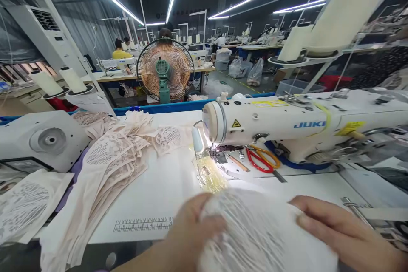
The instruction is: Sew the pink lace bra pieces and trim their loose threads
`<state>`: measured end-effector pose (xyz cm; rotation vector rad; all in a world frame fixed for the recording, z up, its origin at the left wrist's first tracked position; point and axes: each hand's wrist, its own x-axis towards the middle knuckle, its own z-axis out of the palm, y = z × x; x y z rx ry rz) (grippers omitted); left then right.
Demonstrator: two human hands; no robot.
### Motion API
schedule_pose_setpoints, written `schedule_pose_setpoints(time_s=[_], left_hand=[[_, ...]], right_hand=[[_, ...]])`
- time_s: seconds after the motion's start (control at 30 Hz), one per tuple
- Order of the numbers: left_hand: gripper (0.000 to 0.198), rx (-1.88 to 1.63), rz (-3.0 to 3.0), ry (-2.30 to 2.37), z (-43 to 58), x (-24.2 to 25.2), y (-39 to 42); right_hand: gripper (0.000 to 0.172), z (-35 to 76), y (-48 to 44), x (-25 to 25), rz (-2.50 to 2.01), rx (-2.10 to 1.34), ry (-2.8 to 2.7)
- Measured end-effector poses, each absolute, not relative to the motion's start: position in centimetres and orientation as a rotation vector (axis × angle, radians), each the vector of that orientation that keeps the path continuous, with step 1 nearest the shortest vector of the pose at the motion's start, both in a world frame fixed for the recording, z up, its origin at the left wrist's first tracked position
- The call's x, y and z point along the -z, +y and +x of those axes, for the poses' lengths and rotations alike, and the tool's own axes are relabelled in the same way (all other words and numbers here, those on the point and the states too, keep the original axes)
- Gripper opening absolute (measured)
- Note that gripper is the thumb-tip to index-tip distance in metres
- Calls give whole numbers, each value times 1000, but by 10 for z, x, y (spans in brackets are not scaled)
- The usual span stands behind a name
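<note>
A white fabric piece with a lace pattern is stretched between my two hands at the table's front edge, somewhat blurred. My left hand pinches its left side, thumb on top. On its upper right edge, my right hand grips it between thumb and fingers. Just beyond the fabric stands a white sewing machine, its needle area lit. Red-handled scissors and an orange-handled tool lie beneath the machine arm.
Stacked lace pieces spread over the table's left side, beside another machine head. A printed ruler marks the tabletop. Thread cones stand at right. Behind the table are a large fan and a person in yellow.
</note>
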<state>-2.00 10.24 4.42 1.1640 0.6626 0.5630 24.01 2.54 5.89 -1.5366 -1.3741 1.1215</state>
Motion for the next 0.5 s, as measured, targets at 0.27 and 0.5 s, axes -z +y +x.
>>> schedule_pose_setpoints(time_s=[0.27,0.5], left_hand=[[67,-804,1391,851,-85,-65,185],[38,-486,2100,1289,-132,-31,238]], right_hand=[[23,188,94,-44,-1434,-1147,-1749],[29,155,149,-6,-1800,-412,-2110]])
